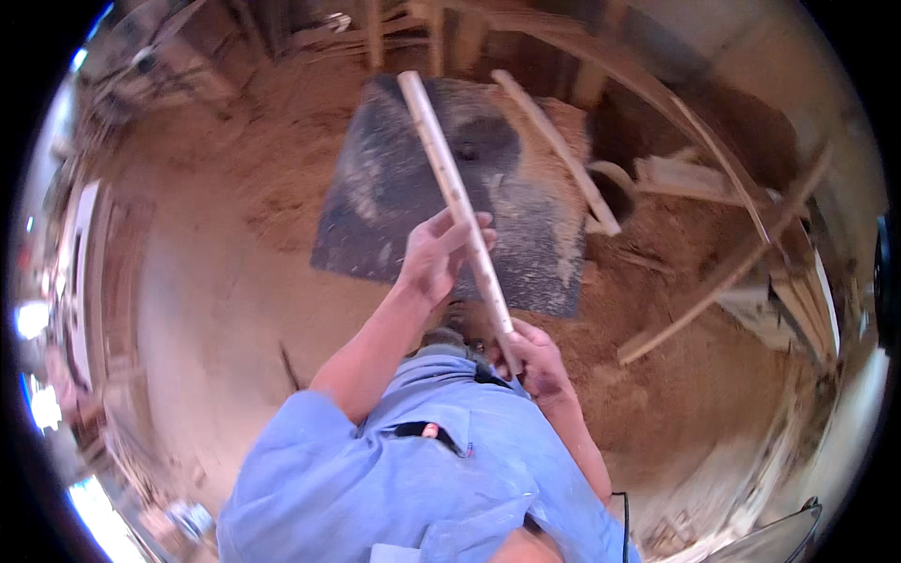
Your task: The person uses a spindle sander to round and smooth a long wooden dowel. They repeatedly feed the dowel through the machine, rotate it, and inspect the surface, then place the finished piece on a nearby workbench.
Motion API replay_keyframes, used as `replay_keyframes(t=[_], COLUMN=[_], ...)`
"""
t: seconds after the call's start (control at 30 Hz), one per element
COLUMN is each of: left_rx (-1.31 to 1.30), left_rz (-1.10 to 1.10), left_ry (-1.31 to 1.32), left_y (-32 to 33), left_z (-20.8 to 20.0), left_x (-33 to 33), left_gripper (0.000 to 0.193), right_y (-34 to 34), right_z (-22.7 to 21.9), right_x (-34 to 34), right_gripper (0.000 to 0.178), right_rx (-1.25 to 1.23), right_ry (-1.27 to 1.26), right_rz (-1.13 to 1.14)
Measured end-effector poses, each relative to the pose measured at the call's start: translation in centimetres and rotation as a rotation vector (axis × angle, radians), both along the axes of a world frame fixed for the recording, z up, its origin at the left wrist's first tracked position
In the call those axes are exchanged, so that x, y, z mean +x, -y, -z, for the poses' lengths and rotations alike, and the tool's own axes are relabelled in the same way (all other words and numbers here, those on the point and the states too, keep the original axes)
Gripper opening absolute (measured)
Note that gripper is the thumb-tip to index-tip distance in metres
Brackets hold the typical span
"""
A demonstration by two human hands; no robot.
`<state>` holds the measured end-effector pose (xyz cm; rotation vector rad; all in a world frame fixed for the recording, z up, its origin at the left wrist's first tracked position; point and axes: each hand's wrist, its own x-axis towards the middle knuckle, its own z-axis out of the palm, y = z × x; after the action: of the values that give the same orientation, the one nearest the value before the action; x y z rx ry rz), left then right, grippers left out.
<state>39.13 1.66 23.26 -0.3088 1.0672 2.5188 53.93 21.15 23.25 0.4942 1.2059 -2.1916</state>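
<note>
A long, pale wooden strip [441, 159] with small dark marks along one side slants across the middle of the view, its far end up and to the left. My left hand [438, 251] is closed round it near its middle, fingers showing on the strip's right side. At its near end, close to my waist, my right hand [537, 359] grips it. Below the strip lies a dark, square machine table [375, 188] dusted with sawdust. Another pale wooden strip [554, 141] rests along the right part of that surface, apart from my hands.
Sawdust [272, 188] covers the ground around the dark table. A round pipe-like opening [615, 192] and short boards [690, 178] are at its right. Farther right, a long wooden slat [723, 281] crosses other timber. Wooden framing [404, 38] stands at the far side.
</note>
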Motion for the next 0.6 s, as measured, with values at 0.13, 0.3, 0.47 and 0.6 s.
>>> replay_keyframes(t=[0.13,0.3,0.47,0.6], left_rx=[-0.008,-0.207,-0.322,-0.456], left_rz=[0.092,0.408,0.55,0.668], left_ry=[0.02,0.007,-0.13,-0.144], left_y=[-2.3,-7.3,-12.7,-13.6], left_z=[3.1,2.0,3.9,6.6], left_x=[-1.3,-0.2,0.6,-0.4], left_gripper=[0.035,0.02,0.046,0.057], right_y=[0.9,-0.4,-5.0,-12.9], right_z=[3.2,6.4,7.2,6.2], right_x=[-0.9,-1.3,-1.7,-1.7], right_gripper=[0.037,0.03,0.022,0.028], right_rx=[0.705,0.625,0.78,1.108], right_ry=[-0.265,-0.193,-0.184,-0.037], right_rz=[-0.098,0.157,0.57,0.677])
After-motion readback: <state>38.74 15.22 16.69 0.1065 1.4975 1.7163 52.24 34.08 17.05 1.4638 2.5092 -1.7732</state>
